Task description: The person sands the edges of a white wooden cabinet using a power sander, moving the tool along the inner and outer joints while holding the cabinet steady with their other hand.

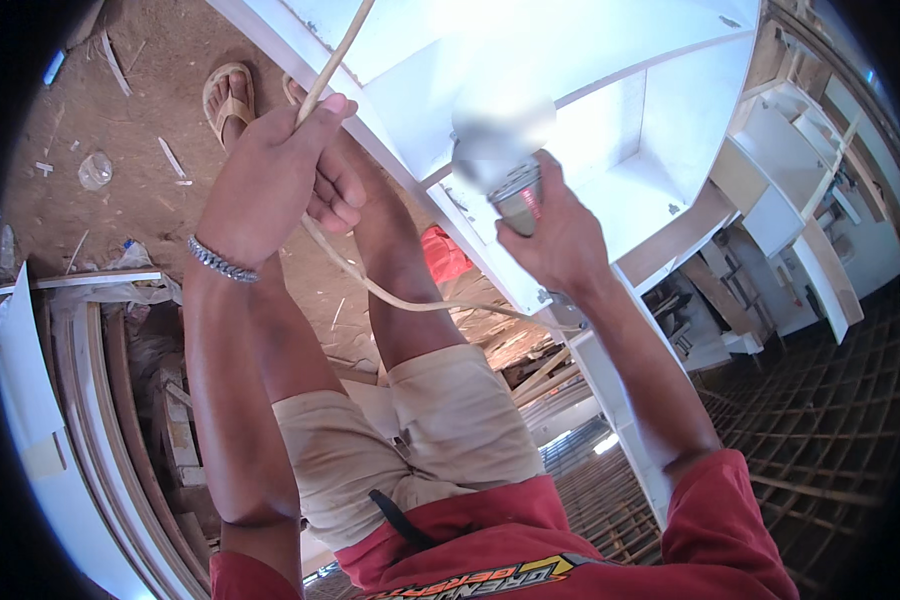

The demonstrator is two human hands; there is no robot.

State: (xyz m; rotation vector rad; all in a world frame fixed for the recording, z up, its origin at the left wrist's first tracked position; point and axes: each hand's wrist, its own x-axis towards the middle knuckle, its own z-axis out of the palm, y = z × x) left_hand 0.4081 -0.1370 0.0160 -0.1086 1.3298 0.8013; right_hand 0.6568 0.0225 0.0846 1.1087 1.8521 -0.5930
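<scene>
In my right hand is a hand-held tool with a grey-green body and a red label bearing writing. Its far end is blurred, so I cannot tell its exact kind. It is held over an open white cabinet carcass. My left hand, with a chain bracelet on the wrist, grips a tan cord or hose. That line runs up past the thumb to the top edge, and below the hand it loops across my legs towards my right wrist. Where it ends is hidden.
Metal cabinet hinges sit on the carcass. Boards are stacked at the left. A red plastic piece lies beside my leg. Scraps and a clear plastic cup litter the dirt floor. More white cabinet parts stand at the right.
</scene>
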